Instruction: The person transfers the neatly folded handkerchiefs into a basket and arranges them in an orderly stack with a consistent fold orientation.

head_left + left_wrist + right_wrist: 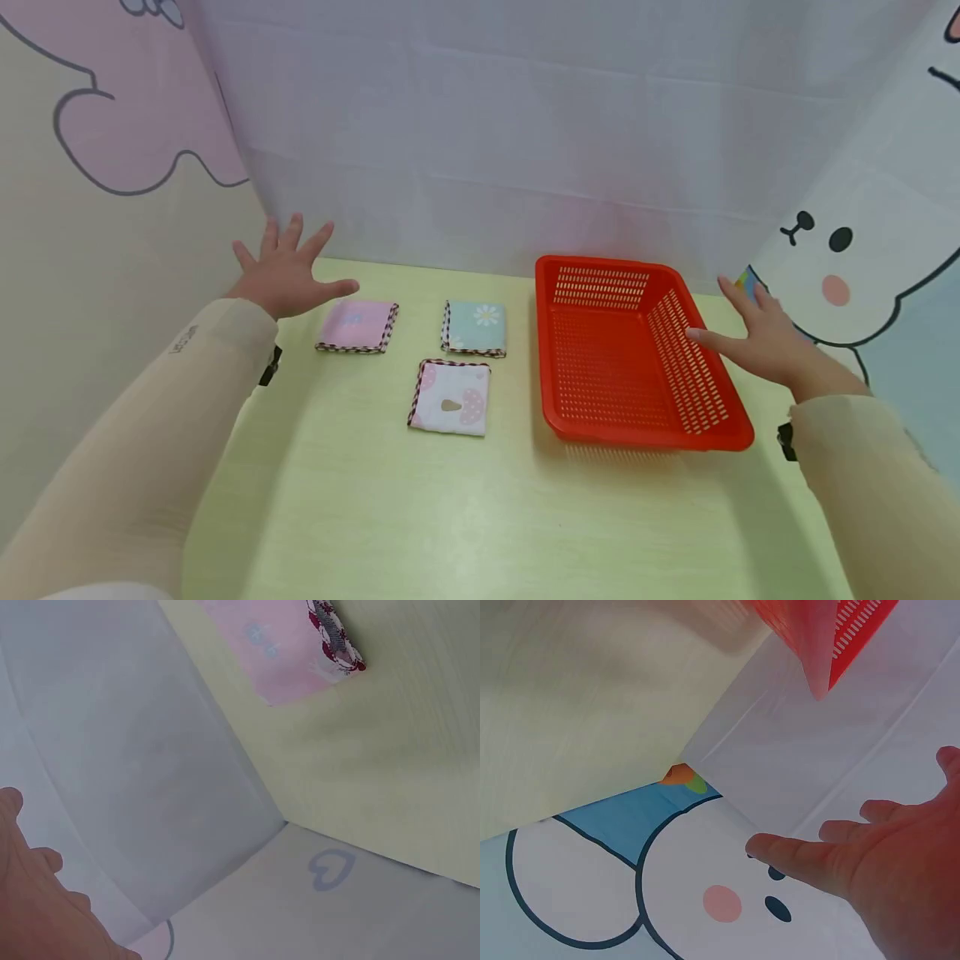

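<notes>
The left hand (281, 275) and right hand (780, 350) were spread wide, nothing held; the right was seemingly held clear of the red basket (607, 362). 3 cloths (357, 325) (475, 327) (450, 400) were laid beside it, likely spaced for easy seeing.

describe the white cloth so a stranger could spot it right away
Find the red basket on the pale table, then look to its left. The white cloth is the nearest of three; unlike the pink cloth and the blue-green cloth, it bears a spotted pink shape.
</notes>
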`<state>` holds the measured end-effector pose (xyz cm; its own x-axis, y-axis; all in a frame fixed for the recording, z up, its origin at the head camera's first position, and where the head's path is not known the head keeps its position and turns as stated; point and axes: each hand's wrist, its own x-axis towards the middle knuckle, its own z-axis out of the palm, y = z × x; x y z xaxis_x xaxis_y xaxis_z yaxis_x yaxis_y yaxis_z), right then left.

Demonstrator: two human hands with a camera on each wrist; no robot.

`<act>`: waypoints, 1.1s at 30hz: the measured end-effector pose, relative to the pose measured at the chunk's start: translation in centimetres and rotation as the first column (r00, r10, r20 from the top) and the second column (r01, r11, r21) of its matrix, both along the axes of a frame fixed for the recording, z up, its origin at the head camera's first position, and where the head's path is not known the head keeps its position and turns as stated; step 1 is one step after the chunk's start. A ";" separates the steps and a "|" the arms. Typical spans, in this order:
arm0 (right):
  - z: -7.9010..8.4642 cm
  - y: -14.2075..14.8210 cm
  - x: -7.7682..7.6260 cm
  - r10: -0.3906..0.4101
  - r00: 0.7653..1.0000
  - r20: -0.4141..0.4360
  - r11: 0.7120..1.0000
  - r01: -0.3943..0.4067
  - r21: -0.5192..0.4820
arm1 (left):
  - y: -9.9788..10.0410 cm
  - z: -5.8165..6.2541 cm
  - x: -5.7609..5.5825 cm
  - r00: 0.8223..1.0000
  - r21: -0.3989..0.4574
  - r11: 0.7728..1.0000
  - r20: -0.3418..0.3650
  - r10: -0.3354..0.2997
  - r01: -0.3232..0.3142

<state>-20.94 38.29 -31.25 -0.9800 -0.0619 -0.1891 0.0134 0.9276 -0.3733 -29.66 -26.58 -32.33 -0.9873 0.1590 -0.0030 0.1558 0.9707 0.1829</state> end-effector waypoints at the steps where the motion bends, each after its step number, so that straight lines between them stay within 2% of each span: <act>1: -0.2 0.1 0.1 0.004 1.000 0.003 1.000 -0.004 -0.011 | 0.0 -0.1 0.0 1.000 0.011 1.000 0.005 0.000 -0.001; 9: -2.0 0.8 1.2 0.022 0.999 0.046 0.994 -0.017 -0.106 | -0.5 -1.4 0.3 1.000 0.061 0.998 -0.018 0.001 0.000; 17: -3.6 0.9 2.5 -0.014 0.996 0.087 0.967 0.036 -0.253 | -0.9 -3.1 0.4 0.999 0.096 0.995 -0.037 -0.002 0.006; 21: -4.4 0.6 3.0 -0.035 0.994 0.107 0.935 0.071 -0.348 | -0.6 -3.8 0.7 1.000 0.111 0.994 -0.015 0.001 0.001; 27: -5.9 0.3 3.4 -0.083 0.988 0.127 0.856 0.136 -0.500 | -0.7 -5.2 1.0 0.999 0.151 0.988 0.034 0.007 -0.012; 33: -7.1 0.4 3.6 -0.130 0.982 0.138 0.815 0.185 -0.550 | -0.8 -6.6 0.9 0.998 0.196 0.980 0.068 0.017 -0.030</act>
<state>-17.35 38.70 -38.32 -0.9661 -0.0296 -0.2566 0.2000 0.5428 -0.8157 -28.77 -27.38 -38.90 -0.9894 0.1399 -0.0390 0.1148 0.9179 0.3799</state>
